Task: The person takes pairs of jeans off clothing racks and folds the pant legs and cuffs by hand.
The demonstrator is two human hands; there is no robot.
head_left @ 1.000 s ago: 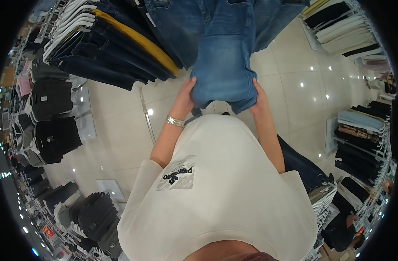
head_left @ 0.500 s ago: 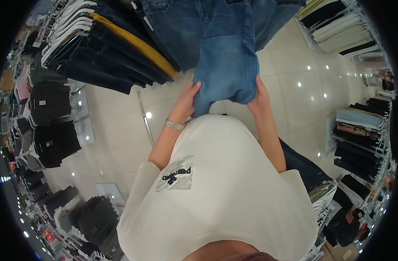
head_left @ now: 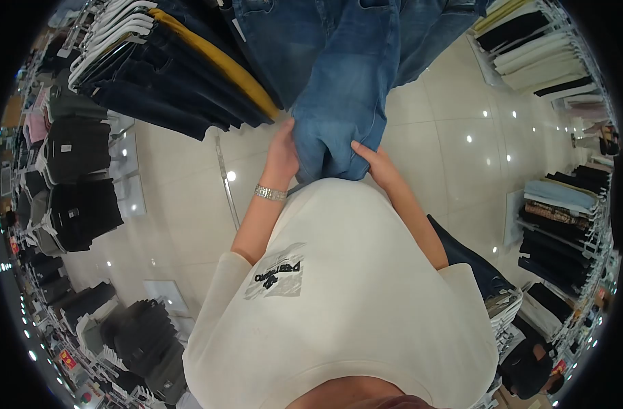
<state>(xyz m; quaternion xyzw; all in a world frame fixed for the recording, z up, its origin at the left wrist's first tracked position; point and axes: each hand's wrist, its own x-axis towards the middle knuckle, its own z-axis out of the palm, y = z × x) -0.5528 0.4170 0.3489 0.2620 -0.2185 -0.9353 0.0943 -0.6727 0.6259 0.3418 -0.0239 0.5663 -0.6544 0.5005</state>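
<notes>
A pair of blue jeans (head_left: 349, 88) hangs down in front of me, its lower part pulled toward my body. On the left edge of the denim is my left hand (head_left: 282, 151), its fingers partly hidden behind the cloth. My right hand (head_left: 375, 162) pinches the right edge, with the thumb on top and the other fingers beneath. Between the two hands the fabric sags in deep folds. More blue jeans (head_left: 277, 51) hang beside and behind this pair.
Dark trousers (head_left: 148, 82) on white hangers (head_left: 114, 31) fill a rack at upper left, with one mustard pair (head_left: 223, 61) among them. Black garments (head_left: 86, 211) hang farther left. Folded-over trousers (head_left: 550, 58) line the right. Glossy floor tiles (head_left: 448, 150) lie below. Another person (head_left: 526, 368) is at lower right.
My right hand has moved left and inward, bunching the jeans' lower part into folds. My left hand has shifted slightly left. The denim between them is narrower and nearer my body.
</notes>
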